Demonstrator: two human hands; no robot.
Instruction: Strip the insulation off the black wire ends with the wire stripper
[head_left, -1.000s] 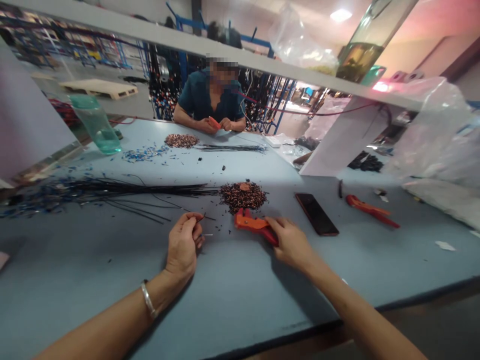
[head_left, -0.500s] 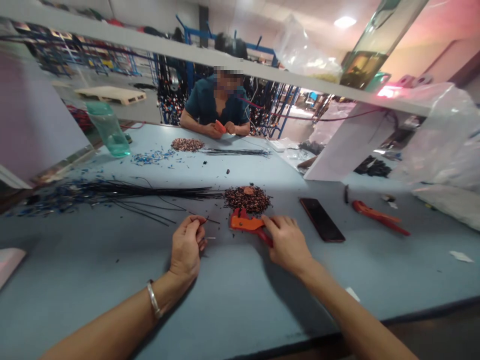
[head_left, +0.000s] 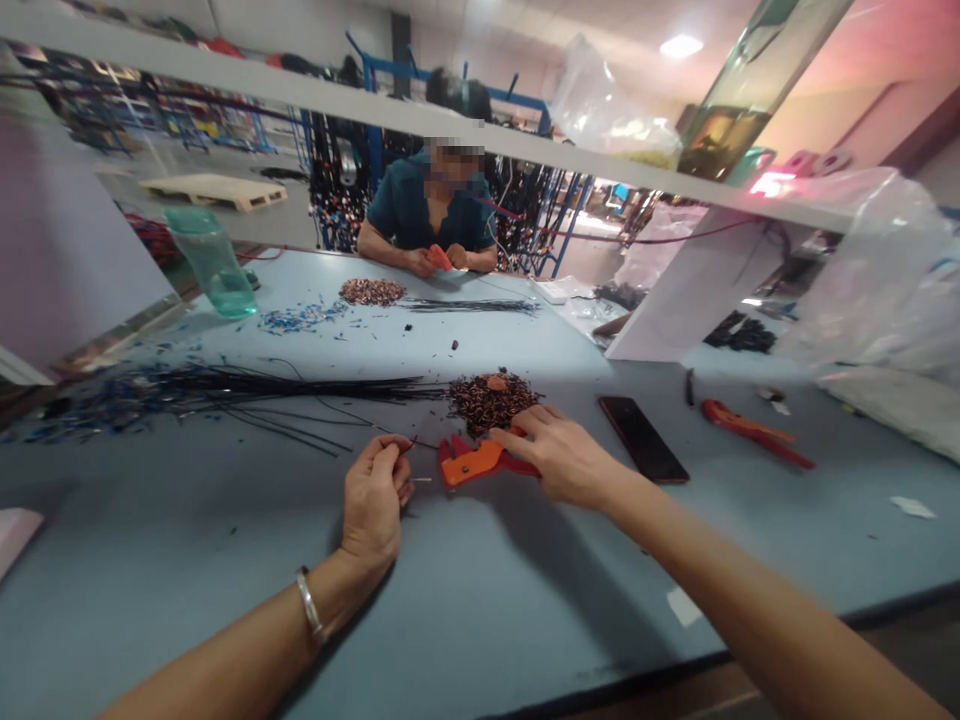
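My left hand is closed in a pinch on a thin black wire, and a short pale metal tip sticks out lower down between its fingers. My right hand grips the red handles of an orange and red wire stripper. The stripper's jaws point left, close to the left fingertips but apart from them. Just behind the tool is a heap of short black and copper wire scraps. A bundle of long black wires runs leftward from that heap.
Blue terminal pieces lie at the left. A phone and another red hand tool lie at the right. Across the table a co-worker holds an orange tool. A shelf beam crosses above; a green bottle stands back left.
My right hand has brought the wire stripper left and slightly nearer to me, toward the left fingertips. The left hand stays almost in place with the wire.
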